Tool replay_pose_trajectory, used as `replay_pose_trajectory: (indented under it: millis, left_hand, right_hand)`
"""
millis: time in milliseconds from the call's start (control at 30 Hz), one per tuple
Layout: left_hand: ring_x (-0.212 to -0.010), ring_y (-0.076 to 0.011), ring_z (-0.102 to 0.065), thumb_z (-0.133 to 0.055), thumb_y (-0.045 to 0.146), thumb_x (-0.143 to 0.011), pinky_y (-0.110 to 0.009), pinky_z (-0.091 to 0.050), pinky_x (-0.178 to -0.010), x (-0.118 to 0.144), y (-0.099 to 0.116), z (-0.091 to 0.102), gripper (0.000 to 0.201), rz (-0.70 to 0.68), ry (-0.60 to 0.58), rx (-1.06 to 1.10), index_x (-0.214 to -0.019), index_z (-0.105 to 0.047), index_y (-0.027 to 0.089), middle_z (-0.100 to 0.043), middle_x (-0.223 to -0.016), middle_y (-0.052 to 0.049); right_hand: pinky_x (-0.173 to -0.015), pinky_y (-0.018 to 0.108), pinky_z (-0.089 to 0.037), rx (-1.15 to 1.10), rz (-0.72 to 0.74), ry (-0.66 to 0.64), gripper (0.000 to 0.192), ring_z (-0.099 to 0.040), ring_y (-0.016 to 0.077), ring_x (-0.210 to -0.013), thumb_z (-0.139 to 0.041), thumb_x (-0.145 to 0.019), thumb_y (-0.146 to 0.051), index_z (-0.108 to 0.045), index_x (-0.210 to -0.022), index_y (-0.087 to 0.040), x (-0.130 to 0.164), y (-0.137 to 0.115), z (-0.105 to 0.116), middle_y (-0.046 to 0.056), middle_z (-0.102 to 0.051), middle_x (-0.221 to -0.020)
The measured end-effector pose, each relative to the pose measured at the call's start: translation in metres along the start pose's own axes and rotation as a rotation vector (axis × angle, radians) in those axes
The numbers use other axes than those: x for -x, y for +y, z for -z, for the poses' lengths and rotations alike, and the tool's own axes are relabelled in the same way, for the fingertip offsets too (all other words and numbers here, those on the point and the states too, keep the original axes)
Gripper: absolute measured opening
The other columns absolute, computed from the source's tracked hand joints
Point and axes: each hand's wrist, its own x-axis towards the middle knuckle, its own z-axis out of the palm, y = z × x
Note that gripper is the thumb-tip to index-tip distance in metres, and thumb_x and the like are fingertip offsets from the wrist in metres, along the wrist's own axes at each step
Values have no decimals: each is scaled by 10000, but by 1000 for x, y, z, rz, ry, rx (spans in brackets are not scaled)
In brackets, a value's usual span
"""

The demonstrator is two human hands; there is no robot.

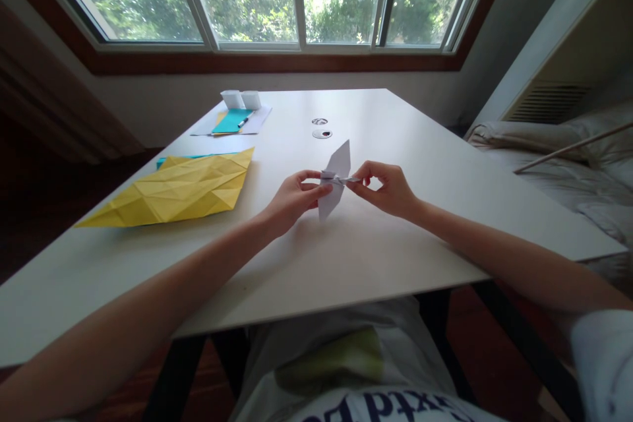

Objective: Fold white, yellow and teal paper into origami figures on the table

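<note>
Both hands meet mid-table over the white fold, left hand pinched on its near-left side and right hand pinched on the thin tip poking right, so the wings run near-to-far between them, just above the table.

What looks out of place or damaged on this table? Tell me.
Nothing stands out. Both hands, left hand and right hand, pinch a folded white paper piece. The creased yellow sheet lies flat on the white table.
</note>
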Motion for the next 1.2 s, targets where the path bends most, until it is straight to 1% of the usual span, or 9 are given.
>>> replay_pose_trajectory:
  millis: [167,200,267,333,433,567,733,967,1200]
  left_hand:
    - [-634,-148,-631,-791,318,-602,-239,-453,-587,-1,-1,2,527,-89,78,-28,-1027,-521,162,-683,-734,-20]
    - [-636,-151,-633,-789,316,-602,-244,-455,-590,-1,0,2,528,-101,88,-42,-1032,-525,162,-685,-749,-25]
    - [-650,-160,-637,-782,318,-603,-257,-461,-602,-1,1,2,520,-108,93,-79,-1034,-539,159,-690,-779,-39]
    - [-646,-162,-635,-775,332,-607,-259,-457,-595,0,2,1,513,-105,84,-134,-1036,-558,152,-693,-792,-48]
    - [-636,-164,-631,-779,354,-595,-253,-446,-575,0,2,-1,538,-105,59,-185,-1047,-582,137,-697,-798,-58]
    - [-630,-168,-632,-790,371,-578,-251,-444,-565,0,1,-1,569,-93,29,-188,-1053,-594,126,-700,-771,-64]
    - [-612,-163,-625,-779,371,-601,-253,-444,-558,0,1,-2,570,-73,11,-219,-1082,-576,142,-697,-754,-57]
    - [-539,-123,-587,-790,316,-590,-215,-414,-511,-1,6,1,586,-19,24,-200,-1099,-552,150,-658,-645,-3]
    - [-594,-141,-628,-796,253,-597,-246,-467,-573,-3,6,4,607,33,-14,-60,-1128,-528,132,-684,-729,-44]
  right_hand:
    - [-638,253,-452,-95,7,-247,81,-567,111,-694,-600,-767,-238,-620,-834,-199,-1,2,4,14,-642,-810]
    - [-641,253,-457,-118,-33,-234,100,-569,112,-713,-601,-767,-247,-610,-854,-200,-1,5,5,16,-632,-835]
    - [-624,245,-466,-179,-170,-97,177,-561,111,-720,-622,-757,-300,-571,-894,-200,-4,10,5,11,-600,-845]
    - [-596,239,-479,-281,-357,0,360,-568,114,-723,-672,-713,-371,-522,-999,-211,-6,14,5,9,-579,-889]
    - [-580,243,-501,-520,-656,12,574,-595,128,-748,-716,-667,-410,-430,-1136,-244,-10,17,4,24,-573,-976]
    - [-592,224,-501,-755,-888,43,470,-595,106,-710,-728,-677,-345,-487,-1067,-246,-11,14,1,25,-607,-973]
    - [-619,199,-480,-782,-861,-104,248,-606,110,-757,-720,-695,-338,-650,-865,-172,-10,15,1,50,-662,-924]
    - [-551,176,-459,-818,-889,-9,207,-575,76,-635,-750,-668,-293,-670,-803,-158,-11,31,4,22,-659,-779]
    - [-542,174,-493,-845,-984,35,129,-589,76,-597,-724,-697,-239,-654,-781,-170,-11,38,5,4,-663,-731]
